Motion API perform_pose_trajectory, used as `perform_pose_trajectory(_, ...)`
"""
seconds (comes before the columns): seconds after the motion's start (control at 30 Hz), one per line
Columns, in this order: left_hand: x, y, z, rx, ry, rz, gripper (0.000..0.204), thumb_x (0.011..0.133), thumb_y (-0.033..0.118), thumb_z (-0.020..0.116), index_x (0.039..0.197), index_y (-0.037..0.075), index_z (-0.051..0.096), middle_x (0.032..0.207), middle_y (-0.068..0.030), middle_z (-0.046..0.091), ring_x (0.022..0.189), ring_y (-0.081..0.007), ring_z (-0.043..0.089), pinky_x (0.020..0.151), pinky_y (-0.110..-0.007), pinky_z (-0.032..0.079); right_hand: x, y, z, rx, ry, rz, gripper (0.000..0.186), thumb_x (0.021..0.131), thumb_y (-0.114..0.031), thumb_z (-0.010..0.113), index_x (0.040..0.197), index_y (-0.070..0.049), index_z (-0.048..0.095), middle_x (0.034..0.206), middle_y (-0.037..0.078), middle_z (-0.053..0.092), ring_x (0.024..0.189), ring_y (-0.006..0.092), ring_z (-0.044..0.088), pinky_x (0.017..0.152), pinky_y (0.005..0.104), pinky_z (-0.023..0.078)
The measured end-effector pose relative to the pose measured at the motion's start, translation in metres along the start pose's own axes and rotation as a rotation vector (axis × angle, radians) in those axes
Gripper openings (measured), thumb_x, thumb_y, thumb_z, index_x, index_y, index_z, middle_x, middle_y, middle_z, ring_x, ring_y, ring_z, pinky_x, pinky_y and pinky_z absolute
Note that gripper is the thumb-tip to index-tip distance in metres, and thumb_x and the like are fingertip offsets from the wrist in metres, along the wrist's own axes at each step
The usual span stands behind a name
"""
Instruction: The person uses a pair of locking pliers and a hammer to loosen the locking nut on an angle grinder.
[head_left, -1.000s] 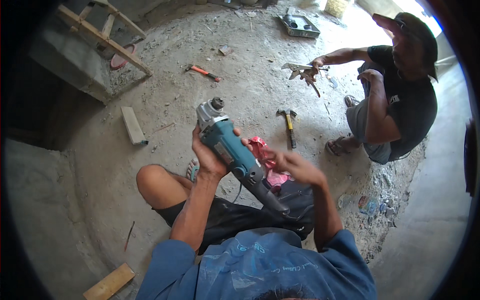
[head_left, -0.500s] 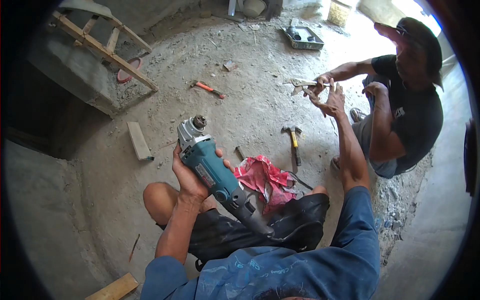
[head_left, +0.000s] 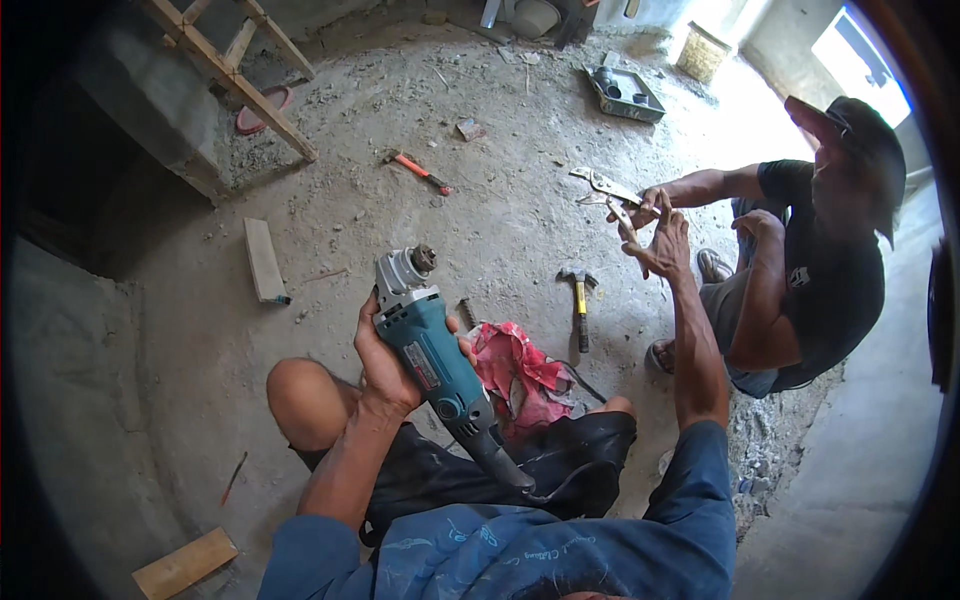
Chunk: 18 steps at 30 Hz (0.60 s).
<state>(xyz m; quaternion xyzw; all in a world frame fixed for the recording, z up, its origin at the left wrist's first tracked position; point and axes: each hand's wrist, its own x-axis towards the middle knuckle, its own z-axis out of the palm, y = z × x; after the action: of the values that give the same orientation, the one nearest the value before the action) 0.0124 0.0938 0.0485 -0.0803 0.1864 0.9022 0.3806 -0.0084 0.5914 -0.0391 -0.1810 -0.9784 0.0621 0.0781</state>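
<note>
My left hand (head_left: 388, 365) is wrapped round the body of a teal angle grinder (head_left: 445, 365), its silver head up and its bare spindle showing no disc. The grinder's tail and cord hang over my lap. My right hand (head_left: 664, 245) reaches out to the right with its fingers spread, close beside a pair of metal pliers (head_left: 607, 186). A co-worker's hand (head_left: 652, 203) holds those pliers, whose two long arms are spread apart. Whether my fingertips touch them I cannot tell.
On the rough floor lie a yellow-handled claw hammer (head_left: 581, 308), an orange hammer (head_left: 420, 172), a red cloth (head_left: 520, 375) and a wood block (head_left: 264, 260). A co-worker (head_left: 810, 270) squats at right. Further off are a dark tray (head_left: 640, 108), a bucket (head_left: 703, 52) and a wooden ladder (head_left: 240, 90).
The whole view has shifted a little. The grinder sits slightly further right and lower in the picture, still in my left hand. My right hand stays stretched out beside the pliers.
</note>
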Motion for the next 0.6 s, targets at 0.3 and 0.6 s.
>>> perform_pose_trajectory(0.3, -0.002, -0.013, -0.006, -0.094, -0.015, -0.041, 0.076, 0.093, 0.07, 0.036, 0.12, 0.003, 0.061, 0.097, -0.0183, 0.068, 0.083, -0.0424, 0.067, 0.081, -0.063, 0.052, -0.091, -0.05, -0.023, 0.19, -0.054, 0.057, 0.083, 0.068, -0.062, 0.076, 0.104, 0.01, 0.057, 0.09, 0.022, 0.061, 0.084, 0.0296, 0.062, 0.075, 0.0457, 0.051)
perform_pose_trajectory(0.6, -0.003, -0.025, -0.019, -0.063, -0.023, -0.049, 0.076, 0.094, 0.07, 0.032, 0.116, 0.004, 0.063, 0.099, -0.0204, 0.068, 0.088, -0.045, 0.07, 0.078, -0.064, 0.056, -0.251, -0.171, 0.025, 2.027, -0.657, 0.378, 0.022, 0.095, -0.034, 0.057, 0.088, -0.013, 0.058, 0.062, -0.006, 0.042, 0.054, 0.0069, 0.04, 0.077, 0.034, 0.054)
